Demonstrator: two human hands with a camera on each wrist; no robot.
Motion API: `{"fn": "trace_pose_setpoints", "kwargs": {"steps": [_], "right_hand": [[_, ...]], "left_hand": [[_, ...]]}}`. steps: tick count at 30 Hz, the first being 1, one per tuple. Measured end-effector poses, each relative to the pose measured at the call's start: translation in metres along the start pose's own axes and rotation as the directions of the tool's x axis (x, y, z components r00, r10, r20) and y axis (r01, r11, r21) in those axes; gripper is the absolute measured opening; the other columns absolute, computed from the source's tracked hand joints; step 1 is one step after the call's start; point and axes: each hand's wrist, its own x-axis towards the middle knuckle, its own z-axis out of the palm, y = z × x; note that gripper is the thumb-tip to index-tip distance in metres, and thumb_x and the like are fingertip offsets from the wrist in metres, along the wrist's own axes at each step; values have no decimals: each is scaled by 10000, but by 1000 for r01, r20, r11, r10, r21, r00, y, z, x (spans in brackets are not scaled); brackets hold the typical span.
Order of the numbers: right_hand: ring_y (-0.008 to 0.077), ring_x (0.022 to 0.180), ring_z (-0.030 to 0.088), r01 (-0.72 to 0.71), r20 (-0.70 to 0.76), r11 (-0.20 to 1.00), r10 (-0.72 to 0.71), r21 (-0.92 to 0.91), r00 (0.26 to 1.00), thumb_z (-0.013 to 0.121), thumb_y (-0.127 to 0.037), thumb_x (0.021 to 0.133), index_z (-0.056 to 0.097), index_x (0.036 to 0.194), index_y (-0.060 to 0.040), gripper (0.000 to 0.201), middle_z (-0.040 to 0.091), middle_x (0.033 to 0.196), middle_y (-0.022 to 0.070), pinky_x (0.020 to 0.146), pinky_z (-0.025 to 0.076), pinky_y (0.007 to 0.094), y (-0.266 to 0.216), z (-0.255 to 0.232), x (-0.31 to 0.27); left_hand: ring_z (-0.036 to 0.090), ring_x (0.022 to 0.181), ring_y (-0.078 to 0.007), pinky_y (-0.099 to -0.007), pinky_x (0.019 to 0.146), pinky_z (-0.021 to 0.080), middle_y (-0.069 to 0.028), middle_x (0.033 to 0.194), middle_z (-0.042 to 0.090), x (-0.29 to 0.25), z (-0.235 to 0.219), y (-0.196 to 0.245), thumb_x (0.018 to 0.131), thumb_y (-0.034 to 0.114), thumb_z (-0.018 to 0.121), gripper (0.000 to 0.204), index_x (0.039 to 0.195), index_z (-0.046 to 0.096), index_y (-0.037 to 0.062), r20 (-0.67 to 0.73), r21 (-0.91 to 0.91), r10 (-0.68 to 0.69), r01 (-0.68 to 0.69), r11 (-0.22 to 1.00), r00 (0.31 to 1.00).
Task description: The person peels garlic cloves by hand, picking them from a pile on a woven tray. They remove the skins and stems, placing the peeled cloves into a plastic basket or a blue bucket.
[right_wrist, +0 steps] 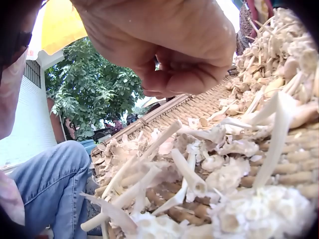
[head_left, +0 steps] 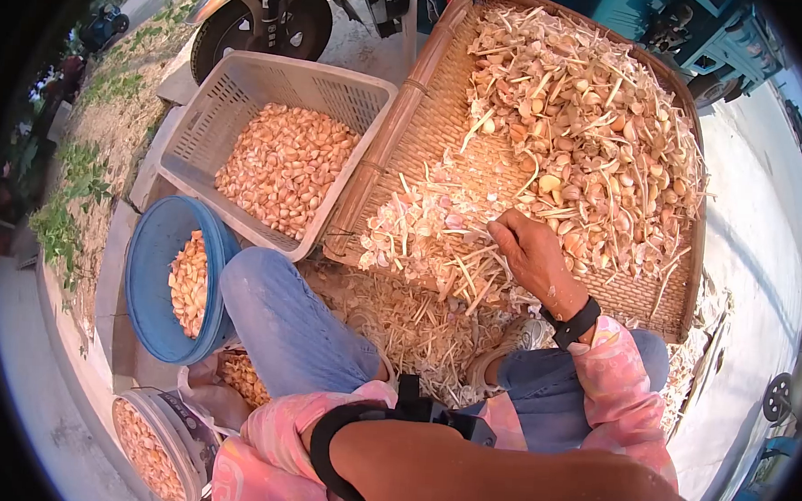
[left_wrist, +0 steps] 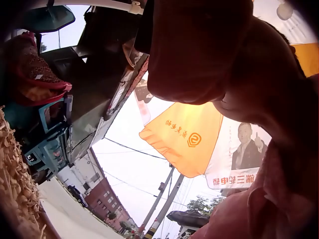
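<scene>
My right hand (head_left: 538, 259) is over the near part of a woven bamboo tray (head_left: 427, 102), its fingers curled. Nothing shows in its grip in the right wrist view, where the curled fingers (right_wrist: 184, 79) are above garlic stalks and root discs (right_wrist: 259, 211). Papery garlic skins (head_left: 421, 220) lie beside this hand. Farther back rises a large heap of loose garlic cloves, skins and dry stalks (head_left: 597, 143). My left hand (head_left: 516, 474) is raised close to the head camera, large and blurred; it is a dark shape in the left wrist view, its fingers hidden.
A grey plastic crate (head_left: 198, 140) of garlic cloves stands left of the tray. Nearer are a blue bucket (head_left: 146, 273) and a white bucket (head_left: 191, 475), both holding cloves. My knees in jeans (head_left: 293, 322) are below the tray; husks litter the ground between my feet. A wheel (head_left: 308, 28) stands behind the crate.
</scene>
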Motion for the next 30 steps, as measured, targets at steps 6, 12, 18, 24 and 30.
{"fn": "trace_pose_setpoints", "kwargs": {"steps": [6,12,18,24,30], "right_hand": [[369,594,538,33,12,999,-33,-21,999,510,-253,886,537,788,-11,262,537,621,191,524,401,417,3,3,0],[381,609,534,56,34,997,-54,-57,998,507,-256,886,529,789,-16,260,539,637,193,537,401,436,-1,-1,-5],[322,563,491,49,18,996,-48,-74,999,511,-209,891,528,805,11,237,492,614,170,530,390,373,0,3,-1],[316,568,502,57,43,997,-54,-60,998,507,-213,895,536,814,11,240,507,613,163,523,386,376,-2,7,-2],[361,614,544,107,20,991,-105,-75,994,525,-268,875,536,796,-22,258,549,645,170,541,409,429,1,9,-2]], "left_hand": [[485,584,-234,-270,506,376,-111,633,493,-7,-6,4,910,142,417,249,769,524,-33,-41,92,44,-40,995,998],[469,567,-210,-253,496,363,-102,634,493,-8,-3,-4,915,174,409,264,799,525,-34,-30,113,53,-49,992,998],[453,550,-186,-237,486,349,-93,636,493,-6,-8,2,920,206,401,285,828,526,-34,-28,173,25,-20,985,999],[436,533,-163,-220,476,335,-85,637,494,-13,-13,5,925,238,394,310,857,527,-34,-71,221,87,-70,973,994],[420,516,-139,-204,465,322,-76,639,494,-14,-14,2,930,271,386,339,887,528,-34,-86,244,85,-61,968,993]]}}
